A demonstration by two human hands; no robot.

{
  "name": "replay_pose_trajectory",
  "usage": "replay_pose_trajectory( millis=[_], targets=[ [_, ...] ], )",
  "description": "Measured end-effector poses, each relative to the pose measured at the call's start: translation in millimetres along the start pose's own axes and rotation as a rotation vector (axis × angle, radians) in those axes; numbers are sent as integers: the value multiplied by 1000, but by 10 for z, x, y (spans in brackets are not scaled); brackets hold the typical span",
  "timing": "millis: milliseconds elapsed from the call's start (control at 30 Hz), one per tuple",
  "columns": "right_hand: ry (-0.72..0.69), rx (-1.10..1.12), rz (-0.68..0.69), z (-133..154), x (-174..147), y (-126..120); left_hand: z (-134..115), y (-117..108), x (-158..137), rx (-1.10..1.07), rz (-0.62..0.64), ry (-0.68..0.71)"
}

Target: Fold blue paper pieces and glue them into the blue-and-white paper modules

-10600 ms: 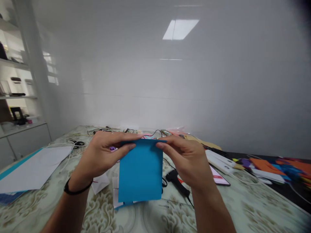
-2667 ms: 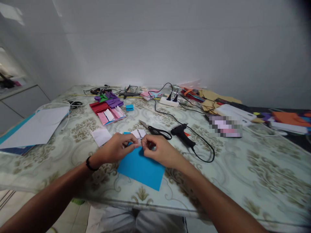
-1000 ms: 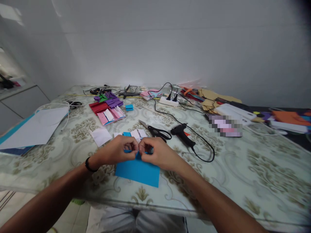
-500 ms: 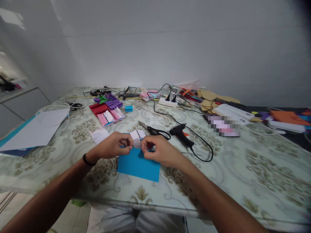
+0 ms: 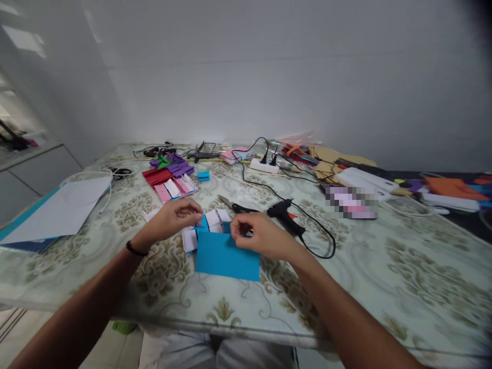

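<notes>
left hand (image 5: 175,216) has shifted left, half curled, hold unclear; right hand (image 5: 258,236) pinches the sheet (image 5: 227,257), long axis sideways, dipping rightward.

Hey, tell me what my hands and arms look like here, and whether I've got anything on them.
Your left hand and right hand are ungloved. The left forearm and right forearm are bare, with no sleeves in view. A thin black band circles your left wrist; none shows on the right.
</notes>
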State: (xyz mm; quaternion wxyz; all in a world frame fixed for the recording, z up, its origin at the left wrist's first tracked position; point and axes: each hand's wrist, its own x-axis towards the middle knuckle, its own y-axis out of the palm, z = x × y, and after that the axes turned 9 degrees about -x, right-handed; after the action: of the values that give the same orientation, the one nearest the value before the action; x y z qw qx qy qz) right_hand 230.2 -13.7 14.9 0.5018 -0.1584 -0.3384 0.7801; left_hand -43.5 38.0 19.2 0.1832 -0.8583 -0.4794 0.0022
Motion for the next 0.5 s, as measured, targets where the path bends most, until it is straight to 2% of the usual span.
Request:
replay_pose_trajectory(
  millis=[133,200,333,500],
  targets=[
    [-23,-13,-2,26,21,107,5,277,-74,145,161,54],
    [-37,-12,-10,32,26,138,20,363,-101,189,194,78],
    [-66,7,-38,39,32,171,26,405,-118,279,165,120],
    [-77,16,-71,60,38,175,-27,370,-117,240,160,132]
  ],
)
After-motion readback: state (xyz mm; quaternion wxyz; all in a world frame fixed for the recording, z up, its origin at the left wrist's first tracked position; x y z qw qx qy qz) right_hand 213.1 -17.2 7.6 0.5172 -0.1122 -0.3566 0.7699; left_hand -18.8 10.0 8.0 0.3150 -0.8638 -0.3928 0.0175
